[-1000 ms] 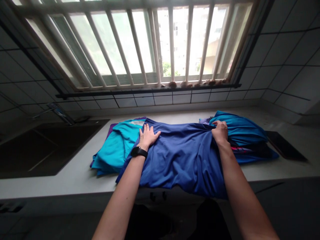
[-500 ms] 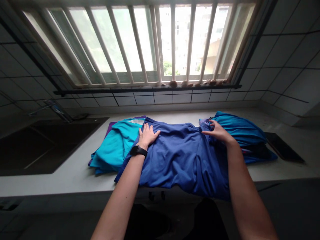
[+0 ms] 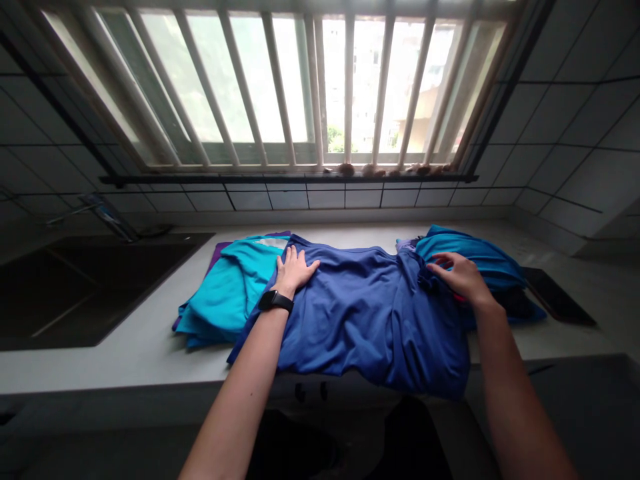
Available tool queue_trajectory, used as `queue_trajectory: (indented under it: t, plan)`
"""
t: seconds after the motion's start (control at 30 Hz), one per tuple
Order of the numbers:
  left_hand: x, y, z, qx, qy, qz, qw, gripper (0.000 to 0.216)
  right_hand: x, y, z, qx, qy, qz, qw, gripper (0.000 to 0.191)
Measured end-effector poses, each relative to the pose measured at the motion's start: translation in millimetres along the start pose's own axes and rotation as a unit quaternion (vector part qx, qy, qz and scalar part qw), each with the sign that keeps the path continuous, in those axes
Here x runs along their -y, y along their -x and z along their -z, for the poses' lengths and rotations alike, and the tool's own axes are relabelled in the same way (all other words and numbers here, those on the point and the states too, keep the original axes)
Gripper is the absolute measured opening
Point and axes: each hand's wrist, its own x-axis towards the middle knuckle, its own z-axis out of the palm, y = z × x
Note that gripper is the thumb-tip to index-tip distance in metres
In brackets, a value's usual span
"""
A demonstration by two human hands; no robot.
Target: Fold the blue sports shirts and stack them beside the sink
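A dark blue shirt (image 3: 365, 313) lies spread on the pale counter (image 3: 125, 347), its lower hem hanging over the front edge. My left hand (image 3: 293, 269), with a black watch (image 3: 276, 301) on the wrist, rests flat with fingers spread on the shirt's upper left corner. My right hand (image 3: 463, 277) is at the shirt's right side, where the cloth is bunched; thumb and fingers curl together on that bunched edge. A teal garment (image 3: 225, 293) lies beside and partly under the shirt at the left, over a purple one (image 3: 216, 257).
A heap of teal and dark clothes (image 3: 480, 257) sits behind my right hand. A flat black slab (image 3: 557, 303) lies further right. A dark sink (image 3: 90, 287) with a tap (image 3: 107, 217) is at the left. A barred window (image 3: 310, 87) and tiled walls close the back.
My right hand opened from a fist, then slid right and towards me along the shirt's right edge, closing on bunched cloth. My left hand stayed flat in place.
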Motion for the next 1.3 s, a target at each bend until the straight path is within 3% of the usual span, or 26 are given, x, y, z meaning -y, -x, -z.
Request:
queue_trajectory:
  t: [0.07, 0.13, 0.23, 0.33, 0.4, 0.5, 0.6, 0.7, 0.8, 0.93, 1.07, 1.17, 1.3]
  plan:
    - [0, 0, 0, -0.001, 0.003, 0.0, 1.0, 0.077, -3, 3, -2, 0.106, 0.002, 0.072, 0.992, 0.039]
    - [0, 0, 0, 0.002, 0.006, 0.002, 1.0, 0.078, -4, 3, -5, 0.126, 0.039, 0.087, 0.987, 0.029]
    - [0, -1, 0, 0.01, 0.013, 0.003, 1.0, 0.079, -5, 3, -7, -0.023, 0.077, 0.02, 0.997, 0.024]
    - [1, -2, -1, 0.011, 0.014, 0.003, 1.0, 0.079, -7, 3, -5, -0.194, 0.095, -0.052, 0.975, 0.035]
    - [1, -2, -2, 0.008, 0.012, 0.003, 1.0, 0.079, -6, 5, -2, -0.239, 0.118, -0.08, 0.961, 0.039]
    - [1, -2, -2, 0.007, 0.012, 0.001, 1.0, 0.078, 3, 9, -1, -0.242, 0.125, -0.061, 0.96, 0.041]
    - [0, -1, 0, 0.009, 0.013, 0.001, 1.0, 0.078, 24, 13, -10, -0.174, 0.066, 0.054, 0.981, 0.041]
    - [0, 0, 2, 0.009, 0.01, 0.001, 1.0, 0.078, 58, 19, -29, -0.022, 0.012, 0.195, 0.98, 0.046]
    - [0, 1, 2, 0.011, 0.004, 0.001, 1.0, 0.077, 95, 25, -50, 0.146, 0.039, 0.257, 0.954, 0.06]
    - [-1, 2, 3, 0.016, 0.011, 0.004, 1.0, 0.078, 124, 23, -75, 0.24, 0.089, 0.24, 0.936, 0.072]
    - [0, 3, 1, 0.015, 0.02, 0.004, 1.0, 0.078, 122, 17, -96, 0.285, 0.117, 0.2, 0.93, 0.068]
    - [1, 1, 1, 0.005, 0.034, 0.0, 0.999, 0.075, 118, 15, -104, 0.278, 0.141, 0.148, 0.939, 0.067]
    - [-2, 8, 11, -0.058, 0.052, -0.053, 0.996, 0.054, 122, 15, -104, 0.253, 0.157, 0.097, 0.95, 0.069]
